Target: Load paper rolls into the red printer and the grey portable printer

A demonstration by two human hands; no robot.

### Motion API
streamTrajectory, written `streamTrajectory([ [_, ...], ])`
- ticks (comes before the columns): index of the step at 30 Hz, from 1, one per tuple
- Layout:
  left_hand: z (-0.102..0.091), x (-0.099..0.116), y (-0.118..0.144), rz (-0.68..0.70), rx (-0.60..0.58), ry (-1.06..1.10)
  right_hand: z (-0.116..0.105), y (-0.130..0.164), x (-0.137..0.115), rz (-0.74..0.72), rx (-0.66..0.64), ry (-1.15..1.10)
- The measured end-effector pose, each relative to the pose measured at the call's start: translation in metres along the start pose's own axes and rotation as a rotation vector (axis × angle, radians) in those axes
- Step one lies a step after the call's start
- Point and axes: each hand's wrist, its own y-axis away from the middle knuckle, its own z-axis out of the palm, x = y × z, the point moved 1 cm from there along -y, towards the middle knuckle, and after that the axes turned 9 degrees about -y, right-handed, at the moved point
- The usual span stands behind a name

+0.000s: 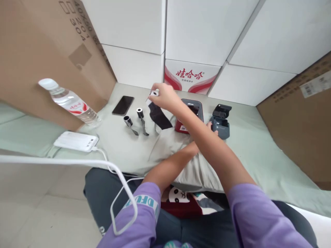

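My arms cross over the cloth-covered surface. My right hand (164, 96) pinches a small paper roll (154, 93) whose dark strip hangs unrolled toward the cloth. At the end of my left arm, my left hand (214, 129) grips the near-left side of a small dark portable printer (222, 129) with its lid raised. Between the hands stands a larger red and grey printer (192, 103), partly covered by my right forearm. Two more small rolls, one dark (127, 120) and one with a white end (140, 112), stand to the left with their strips trailing.
A black phone (123, 105) lies at the back left. Nearby are a water bottle (73, 101) and a white power bank (76, 141) with a cable. White boxes (192, 77) line the back; cardboard cartons stand left (51, 44) and right (305, 127). A white tube (77, 160) crosses the lower left.
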Motion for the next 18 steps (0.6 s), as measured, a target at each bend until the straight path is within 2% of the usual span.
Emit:
streamTrajectory([
  [4,0.005,0.001,-0.002,-0.041,0.034,0.016,0.054,-0.03,0.007,0.138,-0.112,0.198],
  [8,0.002,0.004,-0.005,-0.04,0.035,0.023,0.086,-0.042,0.018,0.235,-0.184,0.309],
  [11,0.0,0.004,-0.007,-0.034,0.024,0.031,0.1,-0.043,0.026,0.231,-0.216,0.356],
  [13,0.001,0.003,-0.007,-0.022,0.021,0.026,0.107,-0.041,0.029,0.164,-0.229,0.412],
  [18,0.003,0.001,-0.009,-0.017,0.027,0.015,0.112,-0.037,0.034,0.035,-0.253,0.484],
])
